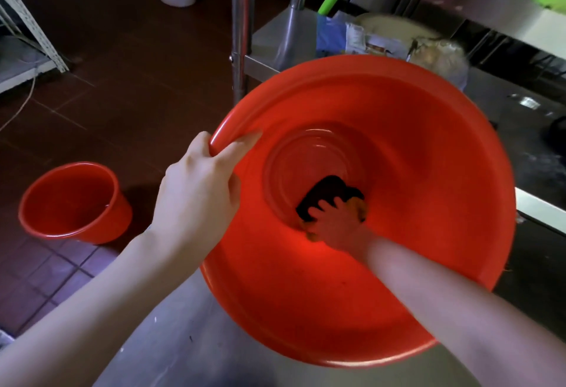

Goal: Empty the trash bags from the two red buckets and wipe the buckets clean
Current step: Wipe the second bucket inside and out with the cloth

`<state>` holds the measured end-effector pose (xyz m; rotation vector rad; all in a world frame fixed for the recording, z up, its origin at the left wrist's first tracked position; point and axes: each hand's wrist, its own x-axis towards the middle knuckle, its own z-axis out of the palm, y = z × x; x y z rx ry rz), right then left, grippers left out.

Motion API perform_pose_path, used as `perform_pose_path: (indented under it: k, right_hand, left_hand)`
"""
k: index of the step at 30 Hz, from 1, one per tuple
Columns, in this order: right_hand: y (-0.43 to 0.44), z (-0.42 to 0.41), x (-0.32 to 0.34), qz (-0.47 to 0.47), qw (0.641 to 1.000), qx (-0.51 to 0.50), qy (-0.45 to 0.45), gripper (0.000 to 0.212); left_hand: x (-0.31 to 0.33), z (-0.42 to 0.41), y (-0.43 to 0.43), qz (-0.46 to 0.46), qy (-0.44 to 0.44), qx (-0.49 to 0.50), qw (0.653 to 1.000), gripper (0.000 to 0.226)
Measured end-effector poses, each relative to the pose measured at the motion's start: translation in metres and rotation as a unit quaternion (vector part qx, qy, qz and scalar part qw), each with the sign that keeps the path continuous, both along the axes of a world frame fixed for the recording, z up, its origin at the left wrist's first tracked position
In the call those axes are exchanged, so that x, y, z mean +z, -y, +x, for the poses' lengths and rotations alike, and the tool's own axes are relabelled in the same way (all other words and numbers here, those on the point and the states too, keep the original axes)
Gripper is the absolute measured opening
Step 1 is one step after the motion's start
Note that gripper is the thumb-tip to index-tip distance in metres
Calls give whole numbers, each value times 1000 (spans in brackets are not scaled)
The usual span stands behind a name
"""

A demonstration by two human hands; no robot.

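Large red plastic bucket (413, 172) tilted toward the camera — both hands on it.
Left hand (199, 190) closed over the near-left rim, fingers curled inside. Right hand (340, 224) deep within, pressing a dark sponge with a yellow edge (330, 192) flat against the bucket's bottom. Second, smaller red plastic bucket (73, 203) stands upright on the brown tiled floor (122, 80) — well left, untouched.
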<state>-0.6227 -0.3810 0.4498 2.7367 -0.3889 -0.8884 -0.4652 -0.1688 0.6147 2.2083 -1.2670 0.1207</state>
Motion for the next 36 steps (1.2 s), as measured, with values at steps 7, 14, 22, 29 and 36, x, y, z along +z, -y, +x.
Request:
perform_pose_path:
  k: [7, 14, 22, 29, 36]
  right_hand:
    - [20, -15, 19, -116, 988, -33, -99, 46]
    - [-38, 33, -14, 72, 988, -86, 108, 50]
    - [3, 122, 2, 208, 813, -387, 382, 70]
    - [-41, 91, -17, 393, 757, -341, 395, 62]
    - [-61, 64, 18, 414, 802, -232, 364, 52]
  left_hand:
    - [-7, -2, 2, -14, -40, 2, 999, 66]
    - [-12, 8, 0, -15, -39, 10, 999, 67]
    - [-16, 14, -2, -26, -34, 4, 999, 68]
    - [-13, 4, 1, -37, -41, 30, 998, 69]
    - [-9, -6, 0, -27, -50, 38, 998, 68]
